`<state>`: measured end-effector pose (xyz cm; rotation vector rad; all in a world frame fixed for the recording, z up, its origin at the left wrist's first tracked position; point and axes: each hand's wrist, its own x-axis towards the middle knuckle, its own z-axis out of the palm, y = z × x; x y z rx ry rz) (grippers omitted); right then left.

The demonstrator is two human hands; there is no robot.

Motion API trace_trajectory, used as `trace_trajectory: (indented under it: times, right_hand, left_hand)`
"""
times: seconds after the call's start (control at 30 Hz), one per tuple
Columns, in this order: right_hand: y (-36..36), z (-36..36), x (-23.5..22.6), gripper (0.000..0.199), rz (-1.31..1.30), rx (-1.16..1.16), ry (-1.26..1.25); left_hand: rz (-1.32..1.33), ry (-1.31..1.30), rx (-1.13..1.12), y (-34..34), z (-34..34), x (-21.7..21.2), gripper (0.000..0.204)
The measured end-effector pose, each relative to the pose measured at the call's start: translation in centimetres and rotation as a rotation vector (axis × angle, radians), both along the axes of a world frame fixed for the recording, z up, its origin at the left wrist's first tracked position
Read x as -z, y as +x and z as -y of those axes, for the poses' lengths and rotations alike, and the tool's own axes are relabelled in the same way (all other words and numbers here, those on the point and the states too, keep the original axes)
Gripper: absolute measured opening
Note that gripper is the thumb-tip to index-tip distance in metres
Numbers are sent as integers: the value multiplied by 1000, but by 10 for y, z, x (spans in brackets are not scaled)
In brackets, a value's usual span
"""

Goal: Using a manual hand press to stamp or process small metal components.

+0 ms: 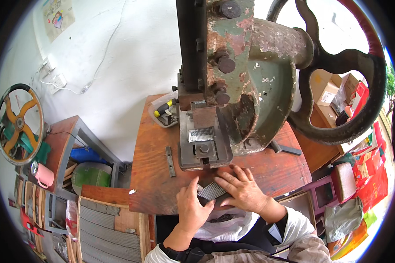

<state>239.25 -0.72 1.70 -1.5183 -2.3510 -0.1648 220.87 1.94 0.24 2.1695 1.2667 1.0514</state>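
A grey, finely ribbed block (212, 191), perhaps a stack of thin metal strips, is held between my two hands at the table's near edge. My left hand (193, 205) pinches its left end between thumb and fingers. My right hand (242, 189) lies over its right end, fingers bent onto it. Just beyond them stands a hand-wheel press (230, 57) of worn green and brown metal. On the press's die plate (224, 153) a silvery ribbed piece (201, 134) sits behind a bolt. Part of the block is hidden under my fingers.
A flat metal bar (170, 161) lies left of the press on the wooden table (149, 193). A clear tub (171, 124) holds a yellow-and-black tool. At right lies a hammer (285, 149). A wooden tray (105, 228) of grey ribbed strips stands lower left; a white bag (228, 227) is below my hands.
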Motion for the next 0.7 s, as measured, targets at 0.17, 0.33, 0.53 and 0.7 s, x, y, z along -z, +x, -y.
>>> trace_trajectory:
  times: [0.17,0.33,0.53,0.7]
  right_hand:
    - [-12,-4,-2,70,26,-94,-51]
    - [-13,-4,-1,70,-12,-106,-13]
    - [-10,-2,-3,69,2,-121,-8]
    - [0,3,-5,71,16,-42,-32]
  left_hand:
    - [6,4,-1,2,0,1,77]
    - [-12,-12,-5,1,1,1,79]
    - [-14,-15,-13,1,1,-2,78]
    - [-129,112,72,-2,-3,1,76]
